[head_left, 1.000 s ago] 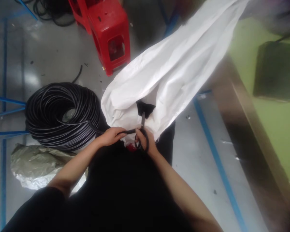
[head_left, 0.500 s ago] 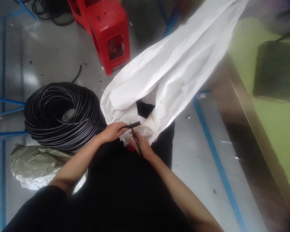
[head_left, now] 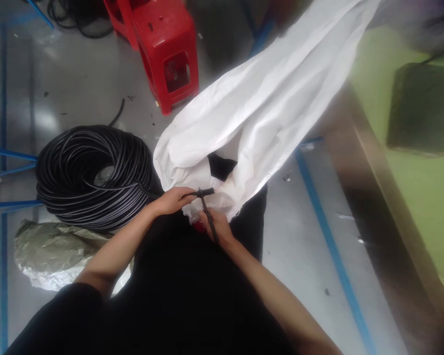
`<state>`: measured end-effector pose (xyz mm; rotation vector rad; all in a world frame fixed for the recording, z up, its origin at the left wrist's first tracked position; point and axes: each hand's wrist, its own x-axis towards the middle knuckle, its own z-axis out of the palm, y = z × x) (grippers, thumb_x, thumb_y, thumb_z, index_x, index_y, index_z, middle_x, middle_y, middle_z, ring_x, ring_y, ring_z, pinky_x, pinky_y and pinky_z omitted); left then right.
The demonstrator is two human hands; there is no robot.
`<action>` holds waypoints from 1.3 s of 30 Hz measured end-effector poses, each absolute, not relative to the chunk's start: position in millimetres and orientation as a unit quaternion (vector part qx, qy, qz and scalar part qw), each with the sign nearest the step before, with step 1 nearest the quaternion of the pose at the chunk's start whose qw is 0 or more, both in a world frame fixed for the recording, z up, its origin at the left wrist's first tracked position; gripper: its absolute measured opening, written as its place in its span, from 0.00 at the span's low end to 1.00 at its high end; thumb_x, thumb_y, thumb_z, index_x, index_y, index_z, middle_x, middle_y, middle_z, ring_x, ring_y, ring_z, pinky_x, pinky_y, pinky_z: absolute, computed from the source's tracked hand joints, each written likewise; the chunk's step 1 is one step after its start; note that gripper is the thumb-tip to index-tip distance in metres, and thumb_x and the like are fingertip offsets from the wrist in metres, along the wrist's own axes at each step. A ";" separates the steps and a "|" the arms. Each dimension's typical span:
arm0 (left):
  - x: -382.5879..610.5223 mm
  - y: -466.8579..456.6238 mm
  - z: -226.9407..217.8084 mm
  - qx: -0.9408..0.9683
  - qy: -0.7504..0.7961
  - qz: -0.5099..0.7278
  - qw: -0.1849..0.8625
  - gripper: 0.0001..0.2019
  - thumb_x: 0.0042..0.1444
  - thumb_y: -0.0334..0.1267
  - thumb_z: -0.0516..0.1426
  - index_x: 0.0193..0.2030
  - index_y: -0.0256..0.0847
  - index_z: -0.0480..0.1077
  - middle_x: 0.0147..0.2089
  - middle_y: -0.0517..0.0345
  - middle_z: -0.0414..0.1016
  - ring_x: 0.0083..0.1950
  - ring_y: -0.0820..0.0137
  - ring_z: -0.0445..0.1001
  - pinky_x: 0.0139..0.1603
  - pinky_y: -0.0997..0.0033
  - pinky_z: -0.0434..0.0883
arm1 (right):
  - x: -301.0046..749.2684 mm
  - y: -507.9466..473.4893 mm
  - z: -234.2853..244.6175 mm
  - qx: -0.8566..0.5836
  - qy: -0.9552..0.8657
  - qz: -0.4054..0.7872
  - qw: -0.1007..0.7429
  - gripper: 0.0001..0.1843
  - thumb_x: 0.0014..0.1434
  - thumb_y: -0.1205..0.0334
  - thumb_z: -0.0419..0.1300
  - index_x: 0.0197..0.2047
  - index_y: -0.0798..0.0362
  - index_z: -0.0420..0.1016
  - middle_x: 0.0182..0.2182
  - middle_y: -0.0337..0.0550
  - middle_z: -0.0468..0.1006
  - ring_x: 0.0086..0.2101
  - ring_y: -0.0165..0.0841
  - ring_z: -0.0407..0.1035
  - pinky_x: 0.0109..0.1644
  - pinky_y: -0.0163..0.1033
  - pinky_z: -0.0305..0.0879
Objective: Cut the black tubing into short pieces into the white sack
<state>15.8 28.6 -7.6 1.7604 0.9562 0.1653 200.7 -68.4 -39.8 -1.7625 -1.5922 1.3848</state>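
Note:
My left hand (head_left: 173,200) is closed on the end of a black cable (head_left: 207,192), whose tip sticks out to the right past the fingers. From the hand the cable leads back left to a large black coil (head_left: 77,182) on the floor. My right hand (head_left: 222,227) is wrapped round dark scissors (head_left: 209,217); their blades cross the cable just right of my left fingers. Whether the blades are fully closed cannot be told. Below and around both hands lies a long white plastic sack (head_left: 259,108), its gathered mouth at my lap. Something small and red (head_left: 199,226) shows beside my right hand.
Red plastic stools (head_left: 166,44) stand on the grey floor ahead. A crumpled olive and silvery bag (head_left: 55,251) lies left, below the coil. To the right is a green-topped surface (head_left: 407,197) with a dark square pad (head_left: 422,108). Blue tape lines (head_left: 333,246) mark the floor.
Both hands, the cable and the scissors keep nearly the same place. The cable's tip and the blades have shifted only very slightly; the view has drifted a little.

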 end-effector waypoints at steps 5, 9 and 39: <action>13.6 28.0 -6.4 0.733 0.397 0.056 0.550 0.17 0.62 0.45 0.48 0.40 0.35 0.72 0.32 0.58 0.71 0.33 0.72 0.67 0.36 0.75 0.65 | 201.3 -71.8 -40.6 -0.620 -0.573 0.497 0.202 0.20 0.62 0.46 0.50 0.31 0.53 0.71 0.24 0.41 0.75 0.27 0.34 0.70 0.32 0.36 0.63; 7.7 30.9 -7.2 0.737 0.404 0.059 0.538 0.17 0.62 0.45 0.48 0.41 0.35 0.72 0.34 0.57 0.73 0.35 0.71 0.69 0.38 0.73 0.66 | 202.6 -73.5 -41.4 -0.618 -0.589 0.486 0.186 0.21 0.62 0.46 0.50 0.29 0.52 0.71 0.23 0.42 0.74 0.26 0.35 0.70 0.31 0.37 0.63; 5.3 27.8 -6.5 0.745 0.463 0.116 0.467 0.16 0.63 0.45 0.49 0.42 0.37 0.72 0.36 0.57 0.73 0.37 0.70 0.70 0.41 0.73 0.67 | 210.6 -56.7 -36.0 -0.596 -0.435 0.612 0.285 0.29 0.60 0.39 0.49 0.49 0.56 0.68 0.31 0.46 0.77 0.30 0.35 0.72 0.35 0.40 0.70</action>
